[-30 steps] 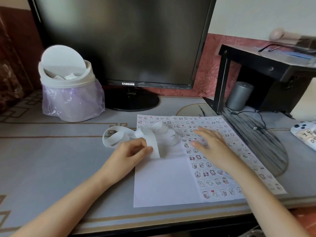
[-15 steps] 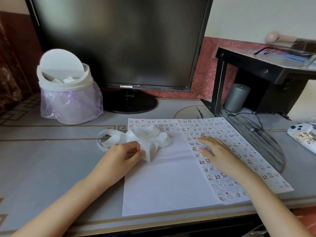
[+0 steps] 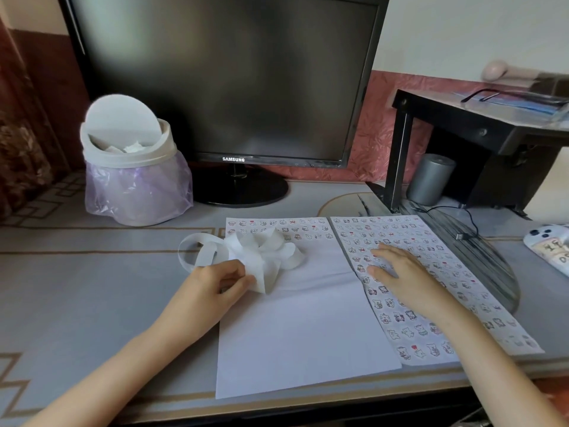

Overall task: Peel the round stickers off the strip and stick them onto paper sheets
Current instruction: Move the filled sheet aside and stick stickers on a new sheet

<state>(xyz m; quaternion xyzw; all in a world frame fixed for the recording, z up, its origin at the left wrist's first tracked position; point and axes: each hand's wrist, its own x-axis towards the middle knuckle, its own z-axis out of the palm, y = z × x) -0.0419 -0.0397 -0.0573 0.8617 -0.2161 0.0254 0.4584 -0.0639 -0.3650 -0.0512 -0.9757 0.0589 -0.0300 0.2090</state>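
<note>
Head view: left hand (image 3: 212,288) pinches strip (image 3: 261,252), judged limp and featherlight, at its end; right hand (image 3: 403,272) lies flat on stickered sheet (image 3: 400,229).

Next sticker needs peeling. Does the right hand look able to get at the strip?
Probably yes. The right hand lies flat on the stickered sheet, holding nothing; only bare paper lies between it and the strip, which the left hand pinches.

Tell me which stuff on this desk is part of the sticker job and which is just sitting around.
In the job:
- white strip, pinched by the left hand
- mostly blank sheet
- sticker-covered sheet, under the flat right hand

Lying about:
- monitor
- waste bin, perhaps for scraps
- grey canister
- white gadget
</note>
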